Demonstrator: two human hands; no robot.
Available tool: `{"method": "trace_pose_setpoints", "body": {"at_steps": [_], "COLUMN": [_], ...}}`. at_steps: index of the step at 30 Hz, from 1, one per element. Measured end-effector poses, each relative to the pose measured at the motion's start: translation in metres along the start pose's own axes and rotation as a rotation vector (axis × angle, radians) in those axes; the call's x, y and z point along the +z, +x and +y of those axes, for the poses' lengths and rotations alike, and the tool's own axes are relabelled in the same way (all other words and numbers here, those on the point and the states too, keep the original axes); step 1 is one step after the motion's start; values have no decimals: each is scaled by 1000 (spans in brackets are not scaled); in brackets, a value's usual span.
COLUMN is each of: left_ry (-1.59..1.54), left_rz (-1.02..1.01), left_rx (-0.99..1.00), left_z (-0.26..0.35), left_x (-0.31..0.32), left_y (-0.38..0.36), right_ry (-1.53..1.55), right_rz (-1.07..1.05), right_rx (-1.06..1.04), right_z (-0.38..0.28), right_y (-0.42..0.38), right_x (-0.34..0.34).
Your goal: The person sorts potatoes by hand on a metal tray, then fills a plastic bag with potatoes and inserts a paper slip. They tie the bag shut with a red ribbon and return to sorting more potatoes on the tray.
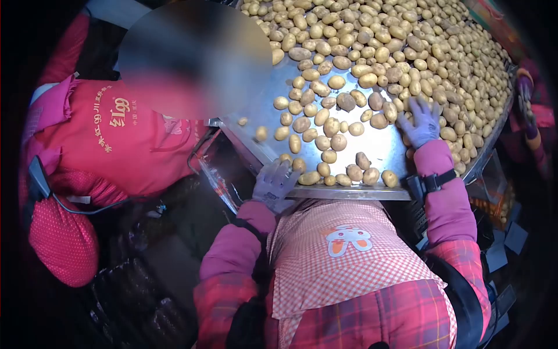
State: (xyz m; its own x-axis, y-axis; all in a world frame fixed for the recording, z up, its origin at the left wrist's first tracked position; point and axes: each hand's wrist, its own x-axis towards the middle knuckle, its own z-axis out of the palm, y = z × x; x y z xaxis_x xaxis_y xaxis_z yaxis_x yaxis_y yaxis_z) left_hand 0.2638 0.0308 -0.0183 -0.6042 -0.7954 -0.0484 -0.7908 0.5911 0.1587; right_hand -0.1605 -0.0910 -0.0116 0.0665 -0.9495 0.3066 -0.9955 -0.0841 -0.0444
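Potatoes (407, 46) in a dense heap fill the far and right side of a metal tabletop (381, 145), thinning to a loose scatter toward the near left. Bare metal shows in a bright patch between that scatter and the right hand, and in another strip at the upper left, leaving open room on both sides of the loose potatoes. A raised front rim (351, 193) runs along the near edge, just in front of a checked apron (343, 250); a side edge slants away at left, with a red apron (116, 134), worn by a co-worker, beyond it. At the heap's near border, the right hand (422, 128), in a lilac glove, lies palm down with its fingers (414, 106) spread apart, the tips against the outermost potatoes, none gripped. At the near left corner, the left hand (274, 183), gloved alike, rests over the edge, its fingers lying close together and reaching inward beside two potatoes; from this angle it is hard to tell whether the tips pinch one. Smallest in the scene, a few single potatoes (340, 180) line up just inside the front rim, between the two hands.
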Motion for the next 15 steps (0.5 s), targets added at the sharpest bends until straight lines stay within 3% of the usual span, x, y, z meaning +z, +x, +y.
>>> {"method": "trace_pose_setpoints", "body": {"at_steps": [1,3,5,6,7,9,10,12,13,15], "left_ry": [-30,-55,15,22,-22,-70,-130,-176,-176,-160], "left_rz": [-54,-113,-241,-235,-190,-141,-32,111,118,256], "left_rx": [-18,-41,-79,-92,-108,-137,-99,-115,-133,-412], "left_z": [2,5,9,12,16,27,36,56,65,75], "left_x": [-7,-14,-19,-23,-26,-30,-30,-27,-24,-13], "left_y": [1,4,8,12,14,19,21,29,39,64], "right_ry": [194,196,311,392,483,939,871,642,479,274], "right_rz": [-83,40,-208,-157,-135,-372,-392,-215,-15,-40], "right_rx": [-54,-295,-334,-572,-624,-407,-345,-342,-400,-153], "right_z": [-11,-50,-80,-83,-89,-82,-73,-45,-26,-1], "right_y": [0,1,-5,-7,-7,20,48,97,119,150], "right_x": [0,-12,-11,-15,-20,-28,-42,-29,-10,46]}}
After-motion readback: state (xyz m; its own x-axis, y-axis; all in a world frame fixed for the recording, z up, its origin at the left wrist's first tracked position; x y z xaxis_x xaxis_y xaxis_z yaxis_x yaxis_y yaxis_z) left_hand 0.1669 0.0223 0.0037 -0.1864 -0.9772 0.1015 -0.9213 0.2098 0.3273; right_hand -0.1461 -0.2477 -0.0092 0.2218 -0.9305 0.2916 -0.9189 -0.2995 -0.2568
